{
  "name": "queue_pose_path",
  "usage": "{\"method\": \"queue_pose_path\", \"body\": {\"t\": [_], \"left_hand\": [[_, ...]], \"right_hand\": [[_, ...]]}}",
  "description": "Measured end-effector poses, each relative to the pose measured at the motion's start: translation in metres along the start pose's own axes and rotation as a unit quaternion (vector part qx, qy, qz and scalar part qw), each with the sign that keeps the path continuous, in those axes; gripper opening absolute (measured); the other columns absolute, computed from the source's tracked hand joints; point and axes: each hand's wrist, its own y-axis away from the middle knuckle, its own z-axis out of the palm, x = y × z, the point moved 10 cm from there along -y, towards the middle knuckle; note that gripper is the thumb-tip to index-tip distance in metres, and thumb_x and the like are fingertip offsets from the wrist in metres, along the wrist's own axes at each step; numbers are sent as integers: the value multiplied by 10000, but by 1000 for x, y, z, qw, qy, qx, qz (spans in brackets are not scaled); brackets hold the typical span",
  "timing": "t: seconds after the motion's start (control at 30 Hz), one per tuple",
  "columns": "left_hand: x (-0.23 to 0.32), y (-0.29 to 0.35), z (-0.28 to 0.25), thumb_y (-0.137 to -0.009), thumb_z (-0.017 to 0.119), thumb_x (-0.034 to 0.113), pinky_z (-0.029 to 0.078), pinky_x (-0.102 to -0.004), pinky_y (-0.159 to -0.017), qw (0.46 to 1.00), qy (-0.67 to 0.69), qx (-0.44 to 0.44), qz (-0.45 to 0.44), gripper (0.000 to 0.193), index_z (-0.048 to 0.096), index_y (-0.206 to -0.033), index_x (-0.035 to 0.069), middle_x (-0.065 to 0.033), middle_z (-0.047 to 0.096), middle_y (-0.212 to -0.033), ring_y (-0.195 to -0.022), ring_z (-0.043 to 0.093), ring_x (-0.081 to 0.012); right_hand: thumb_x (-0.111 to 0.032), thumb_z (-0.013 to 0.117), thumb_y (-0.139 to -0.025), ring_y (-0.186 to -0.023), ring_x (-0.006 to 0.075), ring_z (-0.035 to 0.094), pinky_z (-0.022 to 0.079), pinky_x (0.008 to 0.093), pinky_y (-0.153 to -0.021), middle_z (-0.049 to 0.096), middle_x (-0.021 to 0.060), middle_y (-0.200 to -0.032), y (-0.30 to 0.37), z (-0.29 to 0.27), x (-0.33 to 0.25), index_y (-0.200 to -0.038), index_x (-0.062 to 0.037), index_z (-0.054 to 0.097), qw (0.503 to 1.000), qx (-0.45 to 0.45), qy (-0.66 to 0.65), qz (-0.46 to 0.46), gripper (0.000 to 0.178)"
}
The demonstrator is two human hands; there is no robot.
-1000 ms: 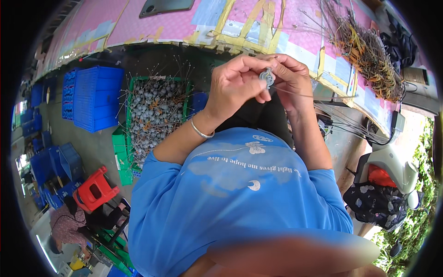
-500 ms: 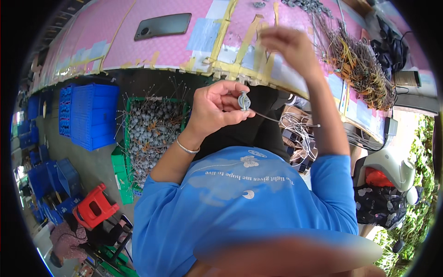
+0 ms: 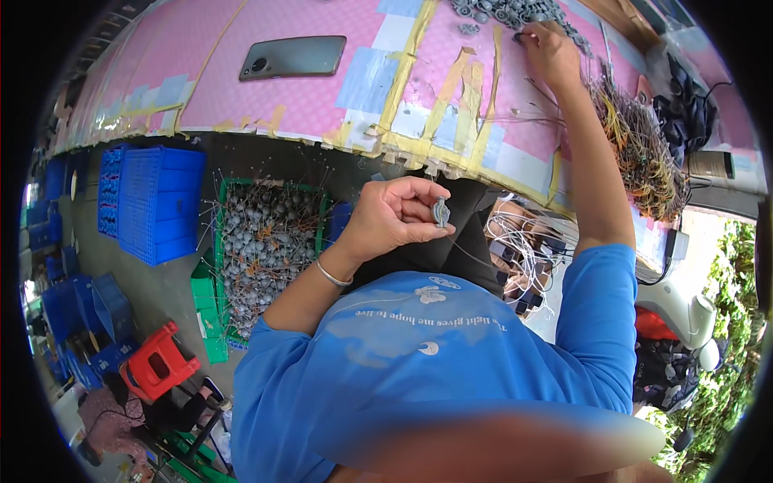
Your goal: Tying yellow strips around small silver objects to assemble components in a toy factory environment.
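Note:
Between the thumb and fingers of my left hand [image 3: 382, 221] is a small round grey plastic part [image 3: 440, 212], held above my lap just short of the table edge. A thin dark cable [image 3: 473, 254] trails from it toward the lower right. My right hand [image 3: 554, 58] reaches far over the table, beside a pile of grey ring-shaped parts [image 3: 515, 11]. Its fingertips are pinched on one small dark grey part [image 3: 519, 37]. A separate grey part [image 3: 469, 29] lies left of the pile.
A phone [image 3: 294, 57] lies on the pink table [image 3: 217, 97]. Bundled wires [image 3: 632, 149] rest at the right. Below are a green crate [image 3: 219, 241] of grey parts with wires, blue crates [image 3: 161, 205], a red stool [image 3: 161, 362], white cables [image 3: 523, 241] and another person [image 3: 109, 423].
My right hand has moved away and to the right, from above the table's taped part to the grey pile, and now pinches a part. The left hand keeps its part, slightly turned.

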Motion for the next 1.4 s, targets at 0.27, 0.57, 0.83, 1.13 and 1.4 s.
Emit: {"method": "queue_pose_path", "body": {"t": [0.27, 0.57, 0.83, 1.13, 1.4], "left_hand": [[8, 3, 5, -743, 764, -86, 559, -252, -788, 998, -16, 35, 40, 399, 620, -1114, -57, -74, 699, -911, -839, 684, -115], [39, 20, -6, -742, 773, -74, 560, -242, -741, 972, -63, 143, 176, 379, 627, -1090, -49, -74, 698, -920, -806, 673, -94], [51, 27, -7, -732, 782, -39, 555, -239, -752, 954, -116, 159, 225, 399, 637, -1104, -38, -71, 717, -897, -805, 682, -95], [51, 28, 4, -731, 766, -67, 568, -259, -779, 945, -216, 142, 201, 439, 618, -1144, -41, -102, 716, -946, -866, 695, -133], [71, 41, 17, -684, 780, -56, 578, -236, -675, 851, -384, 180, 310, 390, 649, -1050, -18, -71, 714, -882, -753, 715, -122]], "right_hand": [[-210, 655, -853, -795, 327, 670, 532, 423, -687, 690, 75, -905, 16, -12, -35, -949, -119, 689, 996, -49, -30, -62, 136], [-172, 677, -864, -752, 250, 689, 532, 350, -676, 703, 124, -784, 35, -11, -69, -1025, -60, 704, 988, -107, -104, 28, 198], [2, 658, -900, -898, 114, 627, 514, 247, -817, 672, 64, -998, 150, -90, -200, -1136, 53, 636, 764, -152, -598, 190, 242], [38, 651, -886, -925, 124, 645, 528, 255, -847, 686, 72, -1002, 166, -93, -197, -1093, 45, 666, 741, -164, -621, 195, 208], [20, 690, -861, -816, 98, 649, 539, 219, -730, 695, 50, -924, 176, -79, -199, -1064, 22, 697, 743, -164, -601, 244, 203]]}}
